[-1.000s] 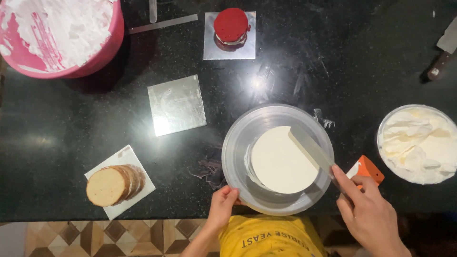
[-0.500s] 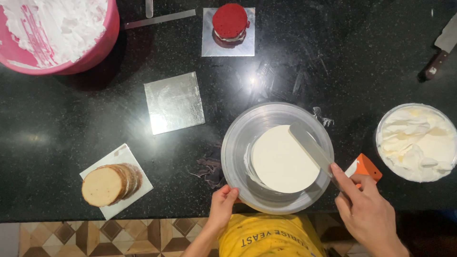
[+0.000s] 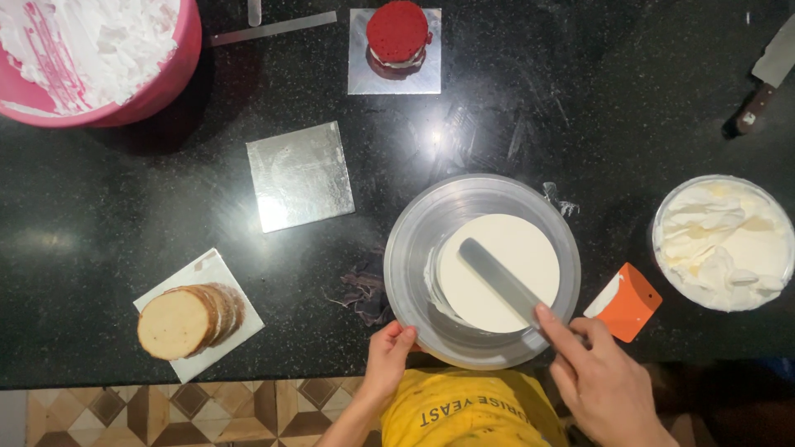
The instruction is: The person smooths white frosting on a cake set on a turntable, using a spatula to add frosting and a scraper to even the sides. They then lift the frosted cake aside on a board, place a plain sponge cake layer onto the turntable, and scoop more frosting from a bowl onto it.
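A round cake coated in white cream (image 3: 505, 265) sits on a clear turntable (image 3: 418, 240) near the counter's front edge. My right hand (image 3: 600, 381) grips a metal palette knife (image 3: 497, 280), its blade lying flat across the cake's top, index finger along the handle. My left hand (image 3: 387, 354) holds the turntable's near-left rim. An orange scraper (image 3: 631, 302) lies just right of the turntable, beside my right hand.
A bowl of white cream (image 3: 722, 242) stands at the right. A pink tub of cream (image 3: 91, 58) is at the back left. A red cake (image 3: 397, 35) on a silver board, a bare silver board (image 3: 300, 175), sliced sponge rounds (image 3: 189, 319), a knife (image 3: 762, 79).
The palette knife blade has swung from the cake's right edge to lie across its middle. My left hand stays on the turntable rim.
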